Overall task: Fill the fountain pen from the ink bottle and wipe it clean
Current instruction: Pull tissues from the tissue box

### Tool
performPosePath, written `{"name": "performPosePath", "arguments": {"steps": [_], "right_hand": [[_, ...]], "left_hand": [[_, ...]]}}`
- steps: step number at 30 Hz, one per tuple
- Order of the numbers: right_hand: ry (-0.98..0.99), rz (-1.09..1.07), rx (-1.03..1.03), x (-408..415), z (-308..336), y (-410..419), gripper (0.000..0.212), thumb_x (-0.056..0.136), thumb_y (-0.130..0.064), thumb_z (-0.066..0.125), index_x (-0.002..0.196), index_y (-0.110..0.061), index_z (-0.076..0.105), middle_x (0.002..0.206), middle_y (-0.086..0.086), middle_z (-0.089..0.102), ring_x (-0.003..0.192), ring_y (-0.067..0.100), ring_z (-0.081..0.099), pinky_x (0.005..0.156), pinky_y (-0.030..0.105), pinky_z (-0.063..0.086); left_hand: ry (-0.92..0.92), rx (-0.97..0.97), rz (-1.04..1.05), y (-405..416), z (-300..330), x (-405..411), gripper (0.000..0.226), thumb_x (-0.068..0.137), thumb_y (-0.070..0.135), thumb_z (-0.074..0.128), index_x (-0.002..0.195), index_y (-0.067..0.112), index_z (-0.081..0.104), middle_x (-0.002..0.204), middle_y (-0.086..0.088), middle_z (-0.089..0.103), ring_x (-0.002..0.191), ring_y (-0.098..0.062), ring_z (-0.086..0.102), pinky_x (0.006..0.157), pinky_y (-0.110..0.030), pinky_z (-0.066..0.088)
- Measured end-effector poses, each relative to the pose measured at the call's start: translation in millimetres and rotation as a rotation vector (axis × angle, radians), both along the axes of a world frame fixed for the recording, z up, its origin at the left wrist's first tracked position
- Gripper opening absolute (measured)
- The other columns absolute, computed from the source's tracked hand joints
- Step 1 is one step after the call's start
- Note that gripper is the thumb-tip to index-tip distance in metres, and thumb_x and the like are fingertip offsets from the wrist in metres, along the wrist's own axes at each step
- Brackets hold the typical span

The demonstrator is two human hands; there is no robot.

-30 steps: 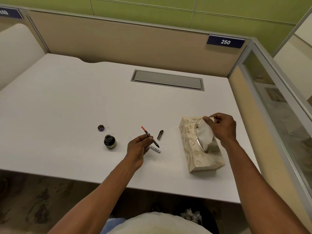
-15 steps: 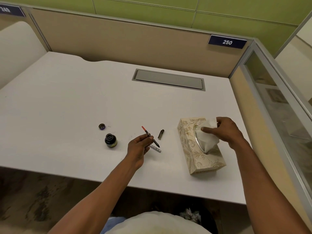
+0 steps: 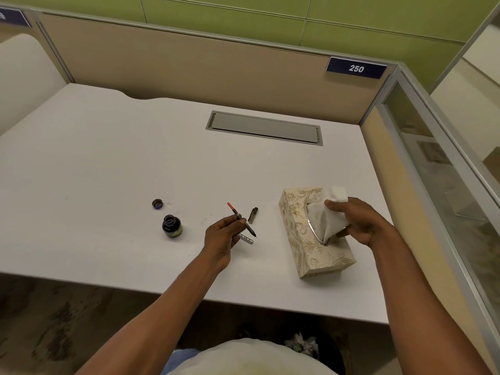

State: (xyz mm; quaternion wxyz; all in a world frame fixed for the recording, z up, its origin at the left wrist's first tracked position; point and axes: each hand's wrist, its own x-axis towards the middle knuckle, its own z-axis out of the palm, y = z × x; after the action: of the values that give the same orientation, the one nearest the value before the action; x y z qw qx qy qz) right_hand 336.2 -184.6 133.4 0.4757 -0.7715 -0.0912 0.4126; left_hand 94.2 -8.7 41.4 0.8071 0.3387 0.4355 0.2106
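My left hand [image 3: 222, 236] pinches the thin inner part of the fountain pen [image 3: 241, 219], its red end up and to the left, its dark nib down and to the right. Under it on the desk lies a silver pen part [image 3: 246, 238], and a dark pen part [image 3: 253, 214] lies just to the right. The open ink bottle [image 3: 171, 226] stands to the left, with its cap [image 3: 157, 203] lying behind it. My right hand [image 3: 358, 221] grips a white tissue [image 3: 323, 216] that still runs into the slot of the patterned tissue box [image 3: 303, 239].
The white desk [image 3: 108, 163] has a grey cable flap [image 3: 264, 128] at the back and partition walls behind and to the right. Its front edge is close to my body. A bin with crumpled paper [image 3: 303, 345] sits under the desk.
My right hand has moved from pinching the tissue's top to gripping it lower and pulling it toward the right. The left hand with the pen has hardly moved.
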Motion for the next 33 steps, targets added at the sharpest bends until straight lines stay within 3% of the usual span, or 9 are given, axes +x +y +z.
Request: {"name": "performPosePath", "arguments": {"steps": [5,12,19,22,25,28,31,33], "right_hand": [[0.122,-0.105,0.113,-5,7,-9,0.030,0.089,-0.023,0.069,0.115,-0.010,0.065,0.106,0.014,0.064,0.097,0.033,0.059,0.082,0.052,0.047],[0.292,-0.270,0.333,0,6,-29,0.026,0.092,-0.019,0.061,0.117,-0.012,0.065,0.116,0.013,0.065,0.116,0.036,0.057,0.103,0.071,0.036],[0.397,-0.382,0.522,-4,5,-41,0.018,0.096,-0.016,0.049,0.098,-0.017,0.066,0.097,0.008,0.073,0.109,0.038,0.060,0.093,0.081,0.036],[0.385,-0.368,0.524,-5,1,-41,0.014,0.095,-0.018,0.054,0.104,-0.016,0.065,0.107,0.010,0.069,0.116,0.040,0.058,0.096,0.077,0.039],[0.047,-0.178,0.289,-10,5,-32,0.037,0.082,-0.031,0.076,0.114,-0.015,0.067,0.116,0.011,0.070,0.119,0.035,0.062,0.091,0.057,0.055],[-0.462,0.121,0.025,-19,7,-20,0.049,0.071,-0.048,0.084,0.110,-0.023,0.066,0.104,0.000,0.073,0.098,0.021,0.070,0.071,0.034,0.057],[-0.736,0.455,-0.318,-25,3,-8,0.080,0.047,-0.077,0.083,0.113,-0.036,0.063,0.105,-0.010,0.066,0.092,0.012,0.063,0.075,0.030,0.052],[-0.816,0.639,-0.490,-30,-7,0,0.088,0.042,-0.078,0.083,0.116,-0.036,0.059,0.111,-0.004,0.056,0.095,0.017,0.060,0.076,0.029,0.049]], "left_hand": [[-0.004,0.003,-0.002,0,0,0,0.018,0.084,0.005,0.075,0.099,0.015,0.074,0.099,-0.001,0.076,0.080,-0.005,0.073,0.084,-0.028,0.045],[0.007,0.003,-0.012,-1,0,0,0.019,0.084,0.005,0.075,0.100,0.015,0.073,0.097,0.000,0.075,0.081,-0.006,0.071,0.084,-0.028,0.045],[0.007,0.016,-0.020,0,1,3,0.018,0.084,0.005,0.075,0.099,0.016,0.074,0.097,0.001,0.077,0.095,-0.014,0.071,0.085,-0.029,0.044],[0.010,0.014,-0.017,0,-1,2,0.017,0.084,0.005,0.075,0.097,0.016,0.074,0.101,-0.001,0.076,0.095,-0.014,0.070,0.084,-0.028,0.045],[0.007,0.006,-0.013,0,-2,1,0.017,0.084,0.005,0.075,0.098,0.016,0.074,0.099,-0.001,0.076,0.089,-0.011,0.071,0.083,-0.028,0.045],[0.014,0.004,-0.015,-1,-3,1,0.017,0.084,0.005,0.075,0.097,0.016,0.074,0.095,0.001,0.076,0.086,-0.010,0.071,0.081,-0.027,0.046],[0.007,0.003,-0.011,-1,-2,2,0.016,0.085,0.005,0.075,0.097,0.016,0.074,0.095,0.000,0.076,0.084,-0.009,0.072,0.082,-0.027,0.046],[0.004,0.002,-0.008,0,-2,1,0.016,0.085,0.005,0.075,0.098,0.015,0.074,0.097,0.000,0.076,0.082,-0.007,0.073,0.082,-0.028,0.046]]}}
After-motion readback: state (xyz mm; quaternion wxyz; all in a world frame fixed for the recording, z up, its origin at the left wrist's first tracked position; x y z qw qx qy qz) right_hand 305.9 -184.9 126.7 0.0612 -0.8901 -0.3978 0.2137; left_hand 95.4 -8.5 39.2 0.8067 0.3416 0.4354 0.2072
